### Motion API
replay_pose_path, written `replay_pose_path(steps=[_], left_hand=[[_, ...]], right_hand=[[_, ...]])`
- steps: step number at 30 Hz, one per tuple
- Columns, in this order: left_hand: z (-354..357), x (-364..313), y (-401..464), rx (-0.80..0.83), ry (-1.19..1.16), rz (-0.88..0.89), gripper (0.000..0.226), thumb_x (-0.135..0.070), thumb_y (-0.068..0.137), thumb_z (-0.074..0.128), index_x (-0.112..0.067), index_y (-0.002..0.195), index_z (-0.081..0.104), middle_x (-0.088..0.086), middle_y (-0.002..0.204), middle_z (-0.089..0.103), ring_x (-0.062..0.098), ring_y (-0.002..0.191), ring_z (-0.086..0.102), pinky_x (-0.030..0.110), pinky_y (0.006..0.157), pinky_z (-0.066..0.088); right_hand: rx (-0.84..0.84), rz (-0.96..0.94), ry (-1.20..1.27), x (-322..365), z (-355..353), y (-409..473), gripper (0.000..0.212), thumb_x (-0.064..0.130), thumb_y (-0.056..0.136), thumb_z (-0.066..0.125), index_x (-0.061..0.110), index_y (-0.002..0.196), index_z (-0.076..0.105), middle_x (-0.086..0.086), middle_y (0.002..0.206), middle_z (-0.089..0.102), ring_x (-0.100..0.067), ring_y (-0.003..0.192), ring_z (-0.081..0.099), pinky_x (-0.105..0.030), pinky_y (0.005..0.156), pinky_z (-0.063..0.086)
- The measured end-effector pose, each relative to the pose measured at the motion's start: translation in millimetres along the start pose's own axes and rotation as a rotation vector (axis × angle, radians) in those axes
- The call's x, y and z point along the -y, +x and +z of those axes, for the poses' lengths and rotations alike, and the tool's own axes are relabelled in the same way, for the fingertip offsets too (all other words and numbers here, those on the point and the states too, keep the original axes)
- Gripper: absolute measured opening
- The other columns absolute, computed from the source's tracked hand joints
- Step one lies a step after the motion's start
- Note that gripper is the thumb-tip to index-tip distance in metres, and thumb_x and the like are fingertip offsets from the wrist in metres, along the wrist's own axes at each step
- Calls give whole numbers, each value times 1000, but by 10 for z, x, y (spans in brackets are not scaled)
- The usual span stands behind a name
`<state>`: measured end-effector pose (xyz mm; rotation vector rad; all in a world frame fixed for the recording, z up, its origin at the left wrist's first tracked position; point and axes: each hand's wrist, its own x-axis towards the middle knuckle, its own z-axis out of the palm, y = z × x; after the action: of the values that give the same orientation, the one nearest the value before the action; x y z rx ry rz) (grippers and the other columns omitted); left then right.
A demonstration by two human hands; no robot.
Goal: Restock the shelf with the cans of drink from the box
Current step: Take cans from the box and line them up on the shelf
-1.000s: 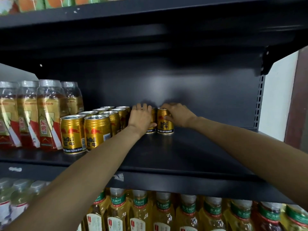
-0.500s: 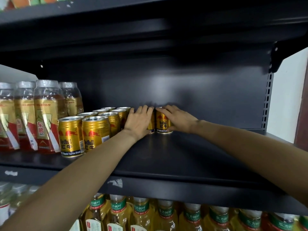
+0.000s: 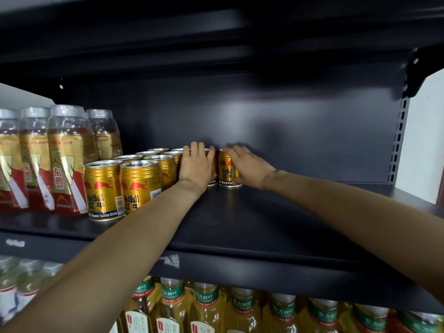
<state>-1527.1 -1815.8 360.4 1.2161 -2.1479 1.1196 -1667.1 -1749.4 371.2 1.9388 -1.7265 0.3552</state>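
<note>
Two gold Red Bull cans stand side by side at the back of the dark shelf. My left hand presses flat against the front of the left can, fingers straight up, hiding most of it. My right hand holds the right can from its right side, with fingers over the rim and the thumb at the base. Left of them, two rows of identical gold cans run from the shelf's front to its back. The box is out of view.
Tall bottles with gold and red labels fill the shelf's left end. The upper shelf hangs low overhead. A perforated upright closes the right side. Yellow tea bottles line the shelf below.
Both hands have slid the two cans a little further back and left, toward the rows. The left hand's fingers have straightened against its can. The camera moved closer.
</note>
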Motion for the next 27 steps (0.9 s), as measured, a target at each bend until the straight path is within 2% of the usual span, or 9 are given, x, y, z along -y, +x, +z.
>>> replay_pose_path(steps=[4,7,9,12,15,19,21,24,27], left_hand=[[-29,12,-41,15,-52,11,85,-53,90,47,-10,148,3,15,135,36,29,127,34,43,107,28],[-171,19,-80,89,-72,26,86,-50,90,48,-6,149,2,16,140,35,31,132,30,48,114,16],[-362,44,-128,145,-104,64,81,-47,90,48,-6,148,10,16,143,36,31,134,31,46,115,16],[-717,165,-328,138,-278,133,55,-44,91,48,-13,136,39,11,132,50,29,124,42,39,100,35],[-1004,328,-712,-74,-473,197,37,-40,90,48,-22,121,55,5,115,63,26,109,55,36,83,45],[-1253,405,-1363,-404,-719,231,25,-33,89,50,-21,102,68,-4,90,70,18,92,61,28,69,47],[-1301,364,-1720,-547,-816,184,19,-26,89,54,-17,95,70,-5,83,69,16,86,59,27,68,45],[-1279,215,-2258,-707,-984,79,18,-17,89,55,-9,86,71,0,74,68,15,77,57,24,70,43],[-1166,32,-2791,-695,-1113,-43,20,-14,88,52,-4,84,70,3,73,67,12,74,55,19,73,40]], right_hand=[[27,2,6,-15,17,-7,98,25,78,73,11,149,7,-9,156,14,-24,145,10,-37,115,22],[70,1,-43,-29,-69,-46,101,36,80,69,14,150,-1,-5,159,0,-20,146,-4,-44,119,10],[75,12,-80,-29,-220,-135,96,39,83,65,15,150,0,-5,159,-3,-20,146,-6,-47,119,9],[46,-1,-60,75,-515,-393,79,40,87,60,19,149,15,-7,157,11,-24,145,6,-45,118,16],[-22,14,35,317,-809,-799,55,36,90,56,23,140,38,-5,144,40,-24,132,37,-38,105,36],[-309,36,78,747,-1039,-1417,29,32,90,55,23,117,58,-1,105,66,-22,93,63,-36,74,53],[-464,84,199,992,-1039,-1743,22,29,89,55,20,109,62,1,92,69,-20,80,66,-39,65,55],[-658,175,365,1427,-876,-2249,16,24,91,56,15,102,65,3,84,69,-10,71,63,-29,61,52],[-767,238,446,1865,-561,-2727,14,14,92,55,9,99,67,1,84,69,-5,71,59,-17,62,46]])
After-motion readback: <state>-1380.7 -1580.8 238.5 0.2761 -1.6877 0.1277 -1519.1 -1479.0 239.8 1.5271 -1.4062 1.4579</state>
